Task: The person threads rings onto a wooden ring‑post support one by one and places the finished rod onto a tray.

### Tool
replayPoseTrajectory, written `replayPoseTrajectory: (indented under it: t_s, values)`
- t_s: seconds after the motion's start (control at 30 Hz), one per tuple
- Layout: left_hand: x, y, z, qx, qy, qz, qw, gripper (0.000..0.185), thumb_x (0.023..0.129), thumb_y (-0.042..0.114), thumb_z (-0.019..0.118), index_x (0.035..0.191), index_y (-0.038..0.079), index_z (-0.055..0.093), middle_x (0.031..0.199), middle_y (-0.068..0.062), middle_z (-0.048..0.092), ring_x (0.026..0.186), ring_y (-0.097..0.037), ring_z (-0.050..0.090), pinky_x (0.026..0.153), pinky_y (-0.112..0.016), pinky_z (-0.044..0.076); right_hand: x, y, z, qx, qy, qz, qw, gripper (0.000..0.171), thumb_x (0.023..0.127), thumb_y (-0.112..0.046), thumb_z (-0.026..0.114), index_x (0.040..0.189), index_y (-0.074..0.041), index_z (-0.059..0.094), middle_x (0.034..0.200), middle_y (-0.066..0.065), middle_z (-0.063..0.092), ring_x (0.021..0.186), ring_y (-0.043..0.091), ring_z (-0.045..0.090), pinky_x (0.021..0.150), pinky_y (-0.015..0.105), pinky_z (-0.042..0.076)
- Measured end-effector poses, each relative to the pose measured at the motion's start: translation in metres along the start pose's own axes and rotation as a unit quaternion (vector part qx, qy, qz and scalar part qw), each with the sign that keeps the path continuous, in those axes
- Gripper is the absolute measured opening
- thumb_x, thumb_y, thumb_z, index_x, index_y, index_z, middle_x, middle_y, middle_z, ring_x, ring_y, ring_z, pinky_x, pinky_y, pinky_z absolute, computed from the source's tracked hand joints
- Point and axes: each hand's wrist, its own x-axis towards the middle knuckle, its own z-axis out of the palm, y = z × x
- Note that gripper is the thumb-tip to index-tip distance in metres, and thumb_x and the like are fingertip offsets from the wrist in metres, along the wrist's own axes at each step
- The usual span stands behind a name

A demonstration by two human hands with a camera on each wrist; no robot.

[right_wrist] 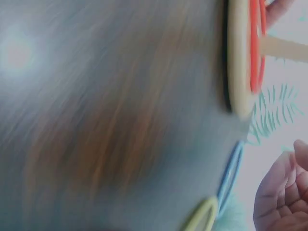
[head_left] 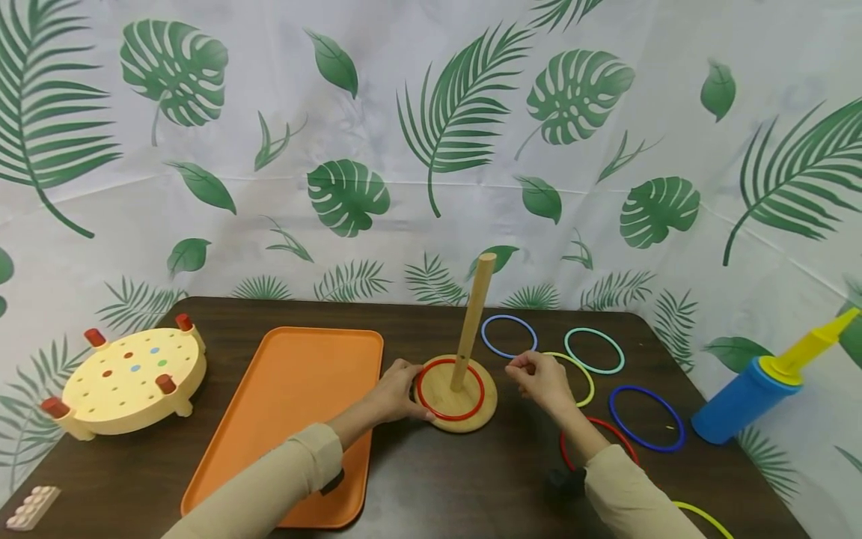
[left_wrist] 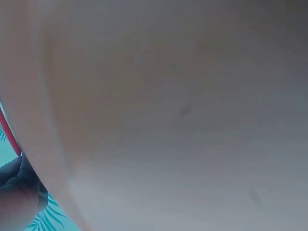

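Red ring (head_left: 450,389) sits on the wooden peg base (head_left: 486,414), around the peg. Left hand (head_left: 393,391) grips the base's edge; right hand (head_left: 542,380) hovers loosely curled, holding nothing.

Peg (head_left: 474,322) blocks centre; rings (head_left: 592,350) crowd right; front open.

- Head view: bright, even light; soft, faint shadows on the dark table (head_left: 431,479) around the wooden peg stand (head_left: 463,393); slight bending toward the edges.
- Left wrist view: nearly all a pale blur, out of focus.
- Right wrist view: the table smeared by motion blur; the peg stand (right_wrist: 239,57) soft.
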Motion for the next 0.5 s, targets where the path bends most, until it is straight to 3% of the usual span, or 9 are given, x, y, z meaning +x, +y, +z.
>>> replayPoseTrajectory:
  t_s: [0.23,0.37,0.5]
  values:
    - [0.000,0.001,-0.001,-0.003,-0.004,-0.001,1.0000,0.083,0.066,0.026,0.086,0.133,-0.006,0.048,0.116,-0.018,0.049,0.108,-0.030,0.047,0.094,-0.044,0.043,-0.016,0.026,-0.050,0.021,-0.025,0.003,0.999,0.014,0.087,-0.010,0.066,0.092,0.004,0.066,0.070,0.013,0.063,0.057,0.012,0.057,0.053,0.023,0.050]
    - [0.000,0.001,-0.001,-0.004,-0.005,-0.002,1.0000,0.083,0.066,0.027,0.086,0.133,-0.006,0.047,0.117,-0.018,0.049,0.109,-0.030,0.048,0.094,-0.043,0.043,-0.029,0.051,-0.083,0.033,-0.083,-0.002,0.996,0.022,0.089,-0.012,0.064,0.099,0.008,0.063,0.077,0.012,0.063,0.063,0.015,0.061,0.058,0.029,0.054]
    - [0.000,0.000,0.000,-0.008,-0.009,-0.006,0.9999,0.083,0.065,0.027,0.087,0.132,-0.005,0.049,0.115,-0.016,0.049,0.106,-0.028,0.048,0.093,-0.042,0.044,-0.043,0.083,-0.118,0.026,-0.154,-0.043,0.987,0.021,0.091,-0.008,0.060,0.098,0.011,0.061,0.080,0.004,0.065,0.065,0.011,0.062,0.058,0.030,0.054]
